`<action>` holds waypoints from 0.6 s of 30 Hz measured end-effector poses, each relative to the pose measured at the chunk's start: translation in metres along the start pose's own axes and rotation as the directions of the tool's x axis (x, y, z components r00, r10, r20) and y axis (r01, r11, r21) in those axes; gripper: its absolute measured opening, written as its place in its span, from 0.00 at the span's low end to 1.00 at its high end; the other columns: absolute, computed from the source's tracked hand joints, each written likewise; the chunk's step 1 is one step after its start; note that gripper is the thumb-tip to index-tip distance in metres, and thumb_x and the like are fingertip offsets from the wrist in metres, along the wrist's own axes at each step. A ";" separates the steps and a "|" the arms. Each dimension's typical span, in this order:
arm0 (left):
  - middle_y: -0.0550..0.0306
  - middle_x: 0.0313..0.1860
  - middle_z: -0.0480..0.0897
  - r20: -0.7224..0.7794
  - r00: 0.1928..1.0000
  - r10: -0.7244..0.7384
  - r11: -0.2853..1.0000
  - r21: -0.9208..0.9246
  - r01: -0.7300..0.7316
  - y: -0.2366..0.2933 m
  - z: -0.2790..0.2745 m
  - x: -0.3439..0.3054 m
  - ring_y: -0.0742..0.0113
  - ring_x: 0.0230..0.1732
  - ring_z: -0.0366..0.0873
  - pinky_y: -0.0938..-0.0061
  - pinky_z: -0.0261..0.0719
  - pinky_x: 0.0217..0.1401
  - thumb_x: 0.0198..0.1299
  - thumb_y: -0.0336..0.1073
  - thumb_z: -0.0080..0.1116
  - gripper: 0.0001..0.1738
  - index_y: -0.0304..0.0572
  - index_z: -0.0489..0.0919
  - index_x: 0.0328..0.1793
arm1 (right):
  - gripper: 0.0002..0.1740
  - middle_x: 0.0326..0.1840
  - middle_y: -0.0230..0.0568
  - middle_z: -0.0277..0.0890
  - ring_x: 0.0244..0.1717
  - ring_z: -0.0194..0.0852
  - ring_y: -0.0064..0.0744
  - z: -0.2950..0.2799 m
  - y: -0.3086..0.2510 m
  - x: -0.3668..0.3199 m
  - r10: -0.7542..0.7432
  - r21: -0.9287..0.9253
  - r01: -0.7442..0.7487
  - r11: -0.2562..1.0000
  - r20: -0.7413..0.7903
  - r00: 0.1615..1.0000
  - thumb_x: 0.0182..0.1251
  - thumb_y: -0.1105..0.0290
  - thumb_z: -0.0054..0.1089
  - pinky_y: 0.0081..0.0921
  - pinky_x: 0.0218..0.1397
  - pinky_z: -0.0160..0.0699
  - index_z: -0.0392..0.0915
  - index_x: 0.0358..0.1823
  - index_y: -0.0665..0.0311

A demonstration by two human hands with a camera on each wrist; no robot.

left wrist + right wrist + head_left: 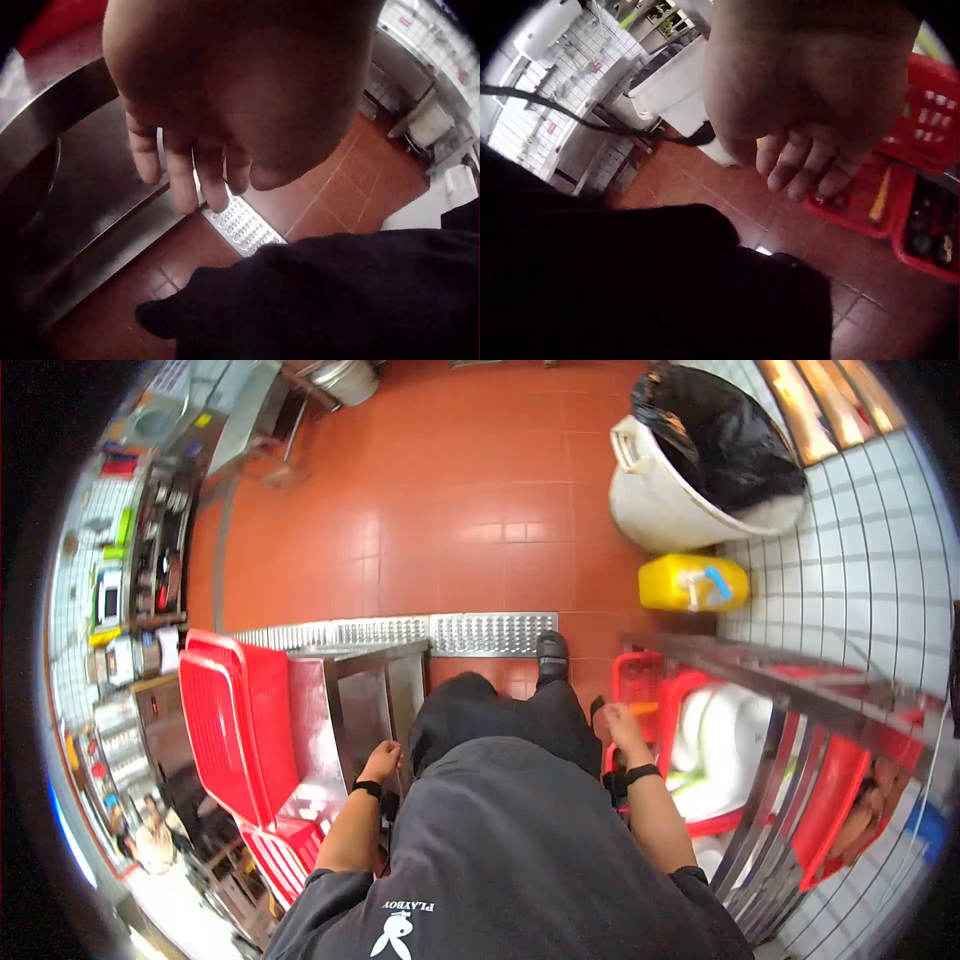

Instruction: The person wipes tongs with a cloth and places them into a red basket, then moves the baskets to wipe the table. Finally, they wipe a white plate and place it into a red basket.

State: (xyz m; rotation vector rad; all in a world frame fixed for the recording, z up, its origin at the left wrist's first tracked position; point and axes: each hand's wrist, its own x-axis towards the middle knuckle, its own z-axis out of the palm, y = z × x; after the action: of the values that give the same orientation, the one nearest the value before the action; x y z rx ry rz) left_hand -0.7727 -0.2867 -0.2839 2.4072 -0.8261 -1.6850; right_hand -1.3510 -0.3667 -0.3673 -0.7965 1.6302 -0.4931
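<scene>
A charcoal T-shirt [520, 840], white rabbit print [393, 935], black wrist straps [368, 788].

A shiny steel counter [313, 705] is standing left of centre in the head view. A red basket [637, 678] is lying right of centre, holding something orange [880, 196].

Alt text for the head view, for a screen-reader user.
Looking down at a person in a dark T-shirt on a red tiled floor, left hand and right hand hanging loosely. A steel counter and red baskets stand left, a metal rack right; ahead right, a white bin with a black liner and a yellow jug.
</scene>
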 end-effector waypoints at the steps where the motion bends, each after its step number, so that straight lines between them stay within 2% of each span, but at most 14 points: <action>1: 0.56 0.32 0.82 -0.019 1.000 -0.007 1.000 -0.007 0.007 0.016 0.004 -0.014 0.71 0.32 0.79 0.75 0.77 0.37 0.68 0.40 0.52 0.15 0.34 0.78 0.50 | 0.18 0.46 0.41 0.80 0.45 0.78 0.33 0.001 -0.017 0.007 -0.005 -0.016 0.005 1.000 0.050 0.999 0.73 0.61 0.54 0.31 0.50 0.77 0.76 0.53 0.68; 2: 0.56 0.32 0.82 -0.036 0.999 -0.018 0.999 -0.046 0.016 0.022 0.008 -0.021 0.71 0.32 0.79 0.75 0.77 0.37 0.68 0.40 0.52 0.15 0.34 0.78 0.50 | 0.17 0.40 0.39 0.80 0.39 0.78 0.31 0.003 -0.047 0.009 0.100 -0.116 -0.083 0.990 0.151 0.984 0.73 0.61 0.55 0.30 0.43 0.77 0.75 0.52 0.68; 4: 0.54 0.33 0.83 -0.077 0.997 -0.017 0.997 0.071 0.022 0.032 0.013 -0.026 0.68 0.33 0.80 0.73 0.77 0.39 0.67 0.41 0.52 0.16 0.35 0.78 0.49 | 0.16 0.35 0.38 0.80 0.33 0.78 0.29 0.008 -0.111 0.016 0.203 -0.257 -0.137 0.957 0.249 0.947 0.72 0.61 0.55 0.29 0.35 0.76 0.73 0.51 0.67; 5: 0.54 0.33 0.83 -0.086 0.996 -0.034 0.999 0.037 0.037 0.033 0.016 -0.026 0.68 0.33 0.80 0.73 0.77 0.39 0.67 0.41 0.52 0.16 0.35 0.78 0.49 | 0.18 0.42 0.39 0.80 0.41 0.77 0.30 0.011 -0.137 0.017 0.199 -0.299 -0.112 0.948 0.280 0.939 0.73 0.60 0.55 0.30 0.44 0.76 0.74 0.53 0.68; 8: 0.52 0.35 0.84 -0.110 0.992 -0.059 0.997 0.040 0.064 0.034 0.021 -0.011 0.65 0.37 0.81 0.69 0.78 0.44 0.66 0.44 0.53 0.18 0.35 0.80 0.48 | 0.18 0.46 0.40 0.79 0.47 0.75 0.30 0.014 -0.162 0.048 0.190 -0.332 -0.074 0.940 0.332 0.924 0.73 0.60 0.54 0.30 0.52 0.75 0.76 0.53 0.68; 9: 0.50 0.37 0.85 -0.076 0.993 -0.094 0.995 0.030 0.097 0.033 0.021 0.001 0.62 0.40 0.82 0.67 0.78 0.47 0.66 0.45 0.53 0.19 0.36 0.81 0.48 | 0.19 0.41 0.38 0.79 0.43 0.76 0.27 0.014 -0.168 0.064 0.159 -0.397 -0.012 0.918 0.340 0.927 0.72 0.60 0.55 0.28 0.46 0.75 0.75 0.54 0.68; 10: 0.48 0.39 0.85 -0.038 0.991 -0.127 0.992 0.024 0.128 0.031 0.019 0.015 0.60 0.44 0.83 0.65 0.77 0.50 0.65 0.47 0.52 0.20 0.36 0.81 0.48 | 0.19 0.41 0.38 0.80 0.43 0.76 0.26 0.015 -0.173 0.078 0.187 -0.439 -0.021 0.898 0.338 0.923 0.72 0.60 0.56 0.26 0.46 0.75 0.75 0.54 0.68; 11: 0.46 0.43 0.85 -0.015 0.987 -0.157 0.984 -0.083 0.156 0.006 0.024 0.044 0.56 0.49 0.83 0.64 0.76 0.53 0.66 0.48 0.51 0.21 0.37 0.82 0.49 | 0.20 0.41 0.38 0.80 0.43 0.76 0.24 0.021 -0.194 0.085 0.214 -0.480 -0.029 0.877 0.336 0.917 0.71 0.59 0.56 0.25 0.46 0.75 0.75 0.55 0.67; 12: 0.46 0.43 0.85 -0.013 0.989 -0.147 0.983 -0.110 0.145 -0.015 0.026 0.074 0.56 0.49 0.83 0.64 0.76 0.53 0.66 0.48 0.51 0.21 0.37 0.82 0.49 | 0.20 0.41 0.38 0.81 0.43 0.76 0.23 0.027 -0.217 0.092 0.242 -0.520 -0.036 0.853 0.333 0.911 0.71 0.59 0.57 0.23 0.46 0.75 0.75 0.56 0.66; 14: 0.45 0.42 0.85 -0.078 0.997 -0.004 0.986 -0.168 -0.009 -0.036 0.030 0.121 0.58 0.48 0.83 0.65 0.76 0.52 0.66 0.49 0.49 0.21 0.37 0.81 0.47 | 0.18 0.44 0.40 0.82 0.41 0.77 0.24 0.043 -0.260 0.100 0.269 -0.320 -0.157 0.934 0.342 0.900 0.72 0.59 0.55 0.23 0.45 0.75 0.75 0.55 0.63; 16: 0.46 0.42 0.85 -0.123 0.992 -0.025 0.972 -0.234 -0.004 0.012 0.009 0.121 0.56 0.48 0.82 0.64 0.76 0.53 0.67 0.49 0.48 0.22 0.36 0.80 0.46 | 0.15 0.46 0.41 0.83 0.39 0.78 0.26 0.064 -0.301 0.109 0.248 -0.103 -0.226 0.969 0.356 0.901 0.74 0.60 0.54 0.23 0.44 0.75 0.75 0.55 0.60; 17: 0.46 0.43 0.85 -0.090 0.995 -0.041 0.958 -0.285 0.014 0.040 -0.009 0.119 0.56 0.48 0.82 0.65 0.76 0.52 0.68 0.49 0.47 0.22 0.36 0.80 0.45 | 0.15 0.44 0.41 0.82 0.39 0.78 0.28 0.083 -0.338 0.108 0.317 0.012 -0.339 0.941 0.319 0.893 0.75 0.60 0.53 0.25 0.43 0.76 0.74 0.56 0.58; 18: 0.46 0.43 0.85 -0.061 0.997 -0.054 0.943 -0.332 0.031 0.057 -0.025 0.123 0.57 0.47 0.82 0.65 0.77 0.52 0.69 0.49 0.46 0.22 0.36 0.80 0.44 | 0.15 0.42 0.41 0.82 0.38 0.78 0.31 0.096 -0.355 0.120 0.306 0.117 -0.362 0.925 0.335 0.891 0.75 0.58 0.53 0.27 0.41 0.76 0.72 0.56 0.57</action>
State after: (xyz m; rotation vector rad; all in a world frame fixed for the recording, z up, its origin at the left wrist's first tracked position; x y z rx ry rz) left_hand -0.7416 -0.3993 -0.3575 2.2500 -0.4407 -1.5946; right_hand -1.1843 -0.6842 -0.2209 -0.4193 1.3682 -0.2443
